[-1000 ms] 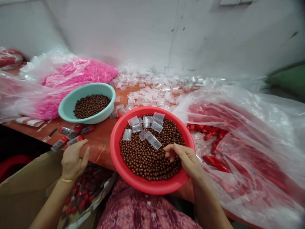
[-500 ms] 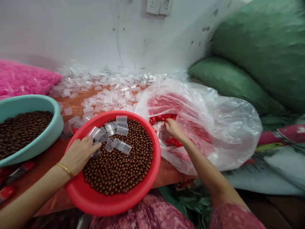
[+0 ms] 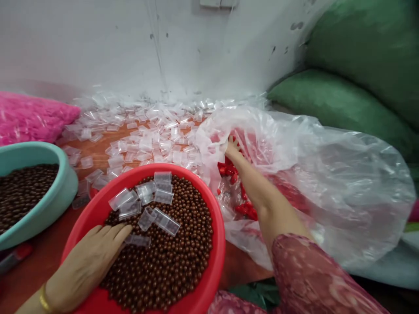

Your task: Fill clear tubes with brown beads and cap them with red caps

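Note:
A red basin [image 3: 214, 226] full of small brown beads [image 3: 176, 261] sits in front of me, with several clear plastic cases [image 3: 147, 205] lying on the beads. My left hand [image 3: 88, 261] rests flat inside the basin's left side, fingers stretched toward a clear case [image 3: 138, 240]. My right hand [image 3: 232, 148] reaches deep into a large clear plastic bag [image 3: 327, 183] holding red caps [image 3: 229, 170]. Its fingers are hidden among the bag's folds.
A teal basin [image 3: 62, 192] of brown beads stands at the left. Many clear cases [image 3: 144, 131] are strewn over the orange table toward the white wall. A pink bag [image 3: 29, 115] lies far left, and green sacks [image 3: 343, 104] are stacked at the right.
My right hand has pushed further back into the clear bag. My left hand has slid down and flattened on the beads. The view has shifted slightly.

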Action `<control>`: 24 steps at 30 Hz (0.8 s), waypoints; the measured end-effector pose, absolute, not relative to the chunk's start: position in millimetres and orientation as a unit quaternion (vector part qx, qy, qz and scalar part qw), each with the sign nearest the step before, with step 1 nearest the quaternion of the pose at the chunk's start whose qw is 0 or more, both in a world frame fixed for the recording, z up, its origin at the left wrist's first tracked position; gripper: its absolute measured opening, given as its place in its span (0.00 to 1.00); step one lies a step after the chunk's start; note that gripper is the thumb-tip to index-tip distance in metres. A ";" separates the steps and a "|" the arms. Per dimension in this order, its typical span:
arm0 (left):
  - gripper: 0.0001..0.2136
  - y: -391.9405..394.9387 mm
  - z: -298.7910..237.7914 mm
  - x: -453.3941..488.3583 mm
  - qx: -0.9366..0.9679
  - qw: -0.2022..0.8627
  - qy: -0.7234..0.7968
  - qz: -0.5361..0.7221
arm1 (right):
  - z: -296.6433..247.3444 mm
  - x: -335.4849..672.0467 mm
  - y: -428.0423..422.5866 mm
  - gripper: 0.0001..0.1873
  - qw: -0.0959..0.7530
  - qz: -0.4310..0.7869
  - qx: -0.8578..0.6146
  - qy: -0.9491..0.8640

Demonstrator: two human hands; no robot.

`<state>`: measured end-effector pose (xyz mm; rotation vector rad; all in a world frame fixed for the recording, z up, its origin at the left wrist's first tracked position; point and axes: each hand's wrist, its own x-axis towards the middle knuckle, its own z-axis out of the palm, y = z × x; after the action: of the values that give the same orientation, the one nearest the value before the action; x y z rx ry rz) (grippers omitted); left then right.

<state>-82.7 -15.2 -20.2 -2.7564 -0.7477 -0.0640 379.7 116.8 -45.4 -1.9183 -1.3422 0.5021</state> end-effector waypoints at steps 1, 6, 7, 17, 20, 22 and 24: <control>0.24 -17.7 -19.0 -81.3 -0.957 0.146 -0.250 -0.036 | -50.1 373.4 111.8 0.28 0.344 0.198 -0.766 -0.505; 0.24 -26.0 -6.8 -66.3 -0.973 0.113 -0.196 -0.034 | -65.7 349.0 58.4 0.30 0.191 0.145 -0.818 -0.524; 0.23 -27.3 -5.1 -62.7 -0.974 0.104 -0.200 -0.025 | -67.6 346.5 45.2 0.30 0.160 0.129 -0.814 -0.544; 0.21 -40.1 3.9 -41.2 -0.968 0.019 -0.231 0.095 | -57.7 349.6 -64.9 0.20 0.119 -0.004 -0.757 -0.642; 0.20 -39.2 6.5 -40.2 -0.967 0.029 -0.225 0.111 | -55.6 340.2 -85.1 0.14 0.086 0.029 -0.725 -0.682; 0.18 -39.5 9.5 -36.5 -0.969 0.037 -0.216 0.116 | -58.1 333.9 -90.6 0.11 0.067 0.044 -0.702 -0.707; 0.15 -40.9 13.1 -31.2 -0.969 0.039 -0.213 0.117 | -62.1 330.6 -89.8 0.07 0.061 0.053 -0.692 -0.717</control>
<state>-31.2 -40.9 13.1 -2.9719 -0.6516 0.3592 330.6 -89.8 -62.1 -2.0930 -2.1692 0.1600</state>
